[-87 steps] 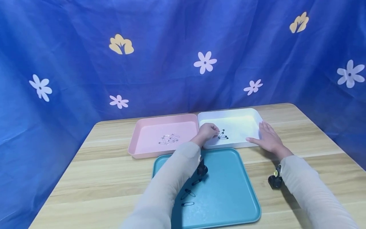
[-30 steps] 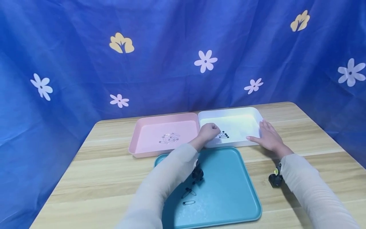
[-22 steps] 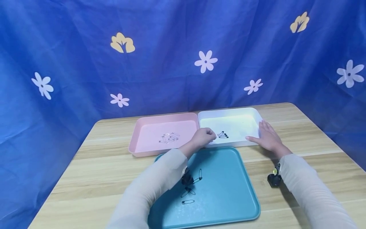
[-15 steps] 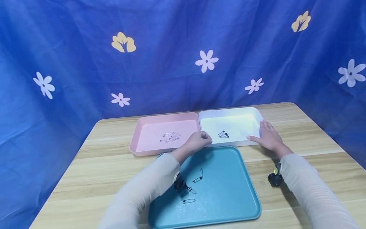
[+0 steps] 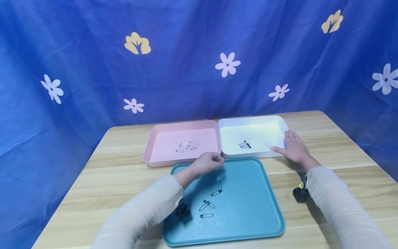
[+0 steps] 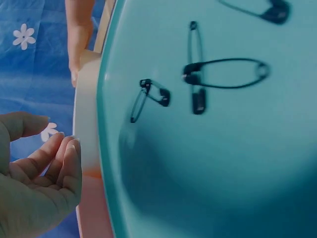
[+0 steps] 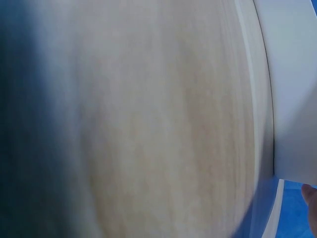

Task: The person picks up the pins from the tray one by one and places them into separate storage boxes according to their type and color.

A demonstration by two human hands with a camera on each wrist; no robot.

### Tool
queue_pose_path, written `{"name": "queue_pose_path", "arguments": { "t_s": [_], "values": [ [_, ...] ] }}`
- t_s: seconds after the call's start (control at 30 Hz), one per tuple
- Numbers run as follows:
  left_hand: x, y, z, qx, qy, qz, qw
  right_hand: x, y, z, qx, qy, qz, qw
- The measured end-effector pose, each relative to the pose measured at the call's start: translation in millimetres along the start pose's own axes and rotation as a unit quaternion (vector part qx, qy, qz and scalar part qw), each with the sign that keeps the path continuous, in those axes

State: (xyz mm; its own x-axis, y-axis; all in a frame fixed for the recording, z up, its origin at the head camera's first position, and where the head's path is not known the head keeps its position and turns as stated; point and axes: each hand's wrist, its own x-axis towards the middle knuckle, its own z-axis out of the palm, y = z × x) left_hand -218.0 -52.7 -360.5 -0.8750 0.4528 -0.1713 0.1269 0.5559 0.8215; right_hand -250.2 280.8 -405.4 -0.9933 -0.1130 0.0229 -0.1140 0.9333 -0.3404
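My left hand [image 5: 206, 163] hovers over the far left edge of the teal tray [image 5: 242, 221]. In the left wrist view, a gap separates its thumb from the loosely bent fingers [image 6: 72, 163], and nothing is held. Several black safety pins [image 5: 220, 191] lie in that tray, some crossing each other. My right hand [image 5: 295, 148] rests with straight fingers on the right side of the white tray [image 5: 258, 154]. Black safety pins [image 5: 245, 146] lie bunched in the white tray. Only a fingertip [image 7: 311, 198] of the right hand shows in the right wrist view.
Left of the white tray stands the pink tray [image 5: 161, 162], holding several silver safety pins [image 5: 189, 148]. All three trays stand on a wooden table [image 5: 96, 180]. A blue curtain [image 5: 174, 79] with flowers hangs behind it.
My left hand let go of a black safety pin in the white tray, then drew back left and nearer, over the teal tray. The right hand stayed on the white tray.
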Motion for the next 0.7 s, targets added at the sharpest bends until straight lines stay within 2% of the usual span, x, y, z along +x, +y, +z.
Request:
{"name": "queue_pose_path", "arguments": {
  "t_s": [0.5,0.7],
  "values": [
    [-18.6,-18.8,5.4,0.006,-0.056,-0.027,0.9981,2.3,2,0,0.000,0.008,-0.003,1.0000],
    [-22.0,-20.8,12.3,0.049,-0.040,-0.036,0.9974,1.1,3,1,0.007,0.007,0.001,0.9999]
  ]
}}
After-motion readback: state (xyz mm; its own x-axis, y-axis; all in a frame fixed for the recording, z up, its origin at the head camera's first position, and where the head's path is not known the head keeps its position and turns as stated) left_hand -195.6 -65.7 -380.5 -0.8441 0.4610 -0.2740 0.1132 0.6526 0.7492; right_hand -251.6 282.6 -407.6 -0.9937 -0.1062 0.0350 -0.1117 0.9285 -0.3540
